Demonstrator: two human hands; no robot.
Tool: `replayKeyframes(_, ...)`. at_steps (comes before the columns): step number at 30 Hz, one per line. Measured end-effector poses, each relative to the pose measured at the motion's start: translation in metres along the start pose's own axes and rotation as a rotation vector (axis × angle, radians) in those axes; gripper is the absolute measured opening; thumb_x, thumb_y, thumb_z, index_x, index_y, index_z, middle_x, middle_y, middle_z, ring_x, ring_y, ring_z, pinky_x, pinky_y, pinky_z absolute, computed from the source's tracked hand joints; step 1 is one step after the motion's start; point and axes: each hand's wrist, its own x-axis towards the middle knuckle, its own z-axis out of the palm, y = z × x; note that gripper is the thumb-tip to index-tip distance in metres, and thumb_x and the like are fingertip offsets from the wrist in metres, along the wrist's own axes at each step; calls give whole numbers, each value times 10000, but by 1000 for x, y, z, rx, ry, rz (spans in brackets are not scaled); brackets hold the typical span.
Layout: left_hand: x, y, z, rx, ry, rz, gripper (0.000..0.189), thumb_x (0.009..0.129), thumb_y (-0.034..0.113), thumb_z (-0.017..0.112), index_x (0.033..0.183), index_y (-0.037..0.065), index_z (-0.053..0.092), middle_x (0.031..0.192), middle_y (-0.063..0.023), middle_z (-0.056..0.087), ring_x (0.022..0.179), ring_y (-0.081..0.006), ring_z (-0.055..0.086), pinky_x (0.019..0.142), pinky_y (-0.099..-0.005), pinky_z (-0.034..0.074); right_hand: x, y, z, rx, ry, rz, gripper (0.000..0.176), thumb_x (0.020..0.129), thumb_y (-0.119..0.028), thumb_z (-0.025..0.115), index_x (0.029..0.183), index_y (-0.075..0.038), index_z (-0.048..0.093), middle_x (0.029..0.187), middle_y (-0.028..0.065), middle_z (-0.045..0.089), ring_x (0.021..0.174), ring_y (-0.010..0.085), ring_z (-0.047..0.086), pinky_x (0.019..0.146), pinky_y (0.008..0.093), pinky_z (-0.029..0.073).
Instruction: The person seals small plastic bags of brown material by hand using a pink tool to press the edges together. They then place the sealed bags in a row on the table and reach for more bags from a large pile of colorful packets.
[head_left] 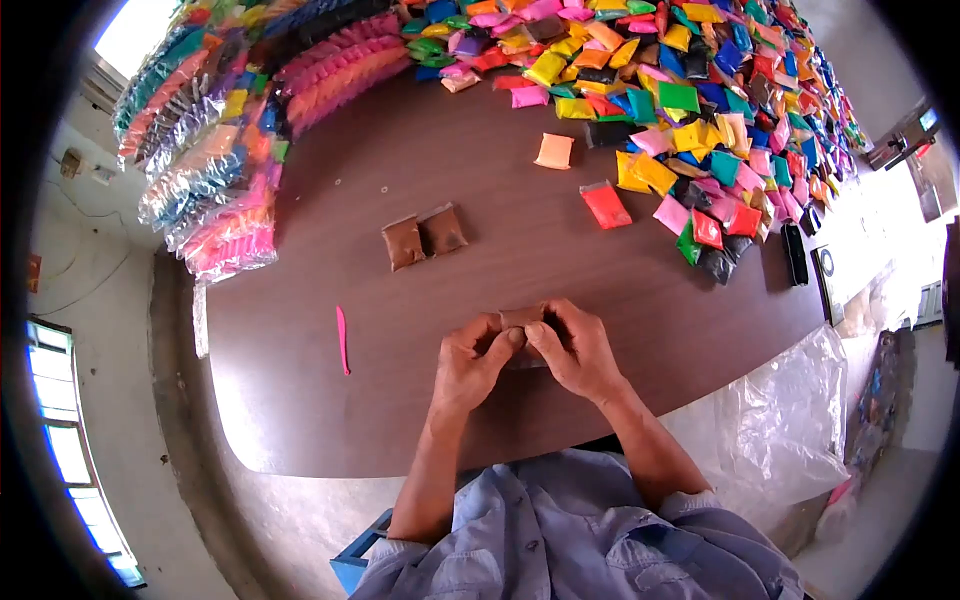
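Observe brown plastic packet point(521, 316) pinched in fingers of left hand point(470, 362) and right hand point(580, 350), above near side of bench point(280, 400). Avoid uneven thumb pressure: may burst wrapper and smear contents. Avoid setting down beside two similar brown packets point(413, 242) farther out: may cause mix-up

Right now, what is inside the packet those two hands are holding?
The packet shows something brown inside. The left hand and right hand cover part of it, so what lies behind them can't be seen.
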Motion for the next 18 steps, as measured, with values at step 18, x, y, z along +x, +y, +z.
replayKeyframes(18,-3,-2,-3,-28,28,44,230,1018,153,754,1153,-33,739,954,-23,755,911,-88,665,816,-257,541,-1,2,2,167,-74,45,179,1001,-148,725,1102,0,736,919,60,730,796,89,653,709,280,537)
